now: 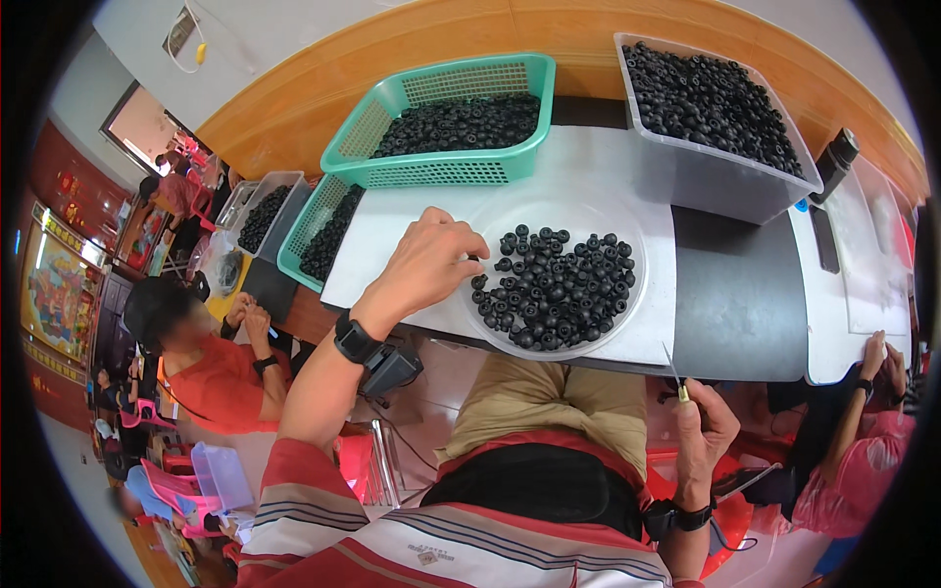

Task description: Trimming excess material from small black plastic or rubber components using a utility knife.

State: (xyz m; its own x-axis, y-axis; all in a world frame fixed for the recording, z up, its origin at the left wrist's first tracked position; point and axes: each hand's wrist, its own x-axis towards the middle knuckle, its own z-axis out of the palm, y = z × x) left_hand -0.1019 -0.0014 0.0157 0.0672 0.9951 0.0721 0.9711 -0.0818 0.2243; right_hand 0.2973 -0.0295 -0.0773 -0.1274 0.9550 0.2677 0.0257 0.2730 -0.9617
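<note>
A heap of small black rings (557, 286) lay in a shallow clear round dish (635, 235) that sat at the near edge of the bench (735, 294), on its white part. The left hand (423, 267) rested at the dish's left rim, fingers curled inward with their tips (474, 251) touching the leftmost rings of the heap; whether a ring was actually pinched between them could not be told. The rest of the heap spread to the right of those fingertips, away from the palm.

The right hand (704, 427) was below the near edge of the bench, well apart from the dish, closed around a thin pointed tool with a yellowish handle (676, 377), its tip pointing up toward the bench edge.

Behind the dish, toward the far edge, stood a green mesh basket (441, 157) filled with the same black rings. At the far right corner sat a clear plastic bin (706, 171), also full of them. Off the left edge of the bench a second green basket (304, 230) and another clear bin (284, 191) held more rings. A person in a red shirt (211, 377) sat down to the left, and another person's hand (872, 355) rested at the right end of the bench.
</note>
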